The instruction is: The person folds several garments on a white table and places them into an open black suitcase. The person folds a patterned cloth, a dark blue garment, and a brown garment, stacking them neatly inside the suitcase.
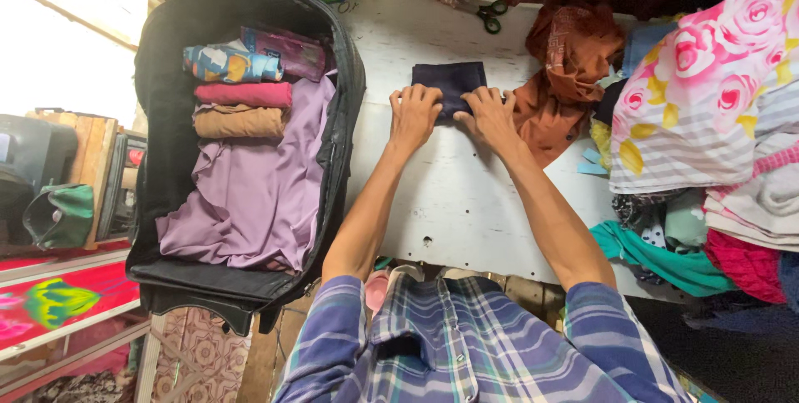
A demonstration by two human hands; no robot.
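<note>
Left hand (414,113) and right hand (491,116) lie flat, fingers spread, pressing the near edge of a folded navy cloth (450,81) on the white table (466,203), keeping the fold tight. Open suitcase (250,137) lies left; clothes pile (716,120) right.

Cluttered home room: heaped clothes (707,128) right of a white table (466,203), open packed suitcase (166,162) left of it.

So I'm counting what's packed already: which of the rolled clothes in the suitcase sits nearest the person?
The tan roll, lowest of the stack in the black suitcase. The pink roll lies beyond it and the patterned blue roll farther still.
</note>
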